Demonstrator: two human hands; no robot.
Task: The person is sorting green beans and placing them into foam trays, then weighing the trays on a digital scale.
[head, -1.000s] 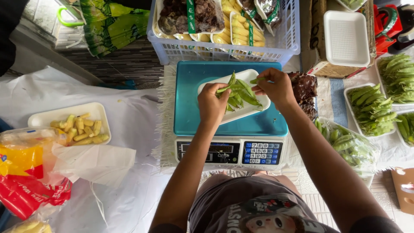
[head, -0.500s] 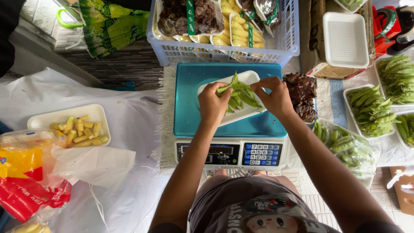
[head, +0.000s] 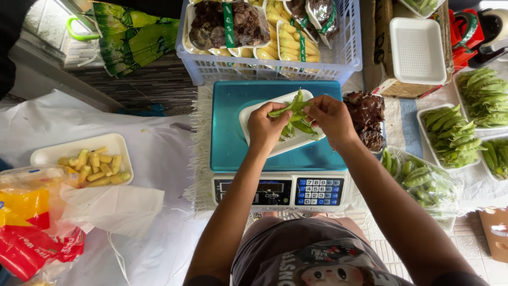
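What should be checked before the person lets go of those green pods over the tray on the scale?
1. White foam tray sits fully on the teal scale platform: ok.
2. Left hand and right hand both keep a grip on the long green pea pods: ok, fingers pinch them from both ends.
3. Pods are above the tray, not over its edge: ok.
4. Pods already in the tray lie inside its rim: ok as far as visible; the hands hide part.
5. Scale's display shows a reading: cannot tell, too dark.
6. Neighbouring tray of dark brown dried pieces is off the platform: cannot tell, the right hand hides the edge.
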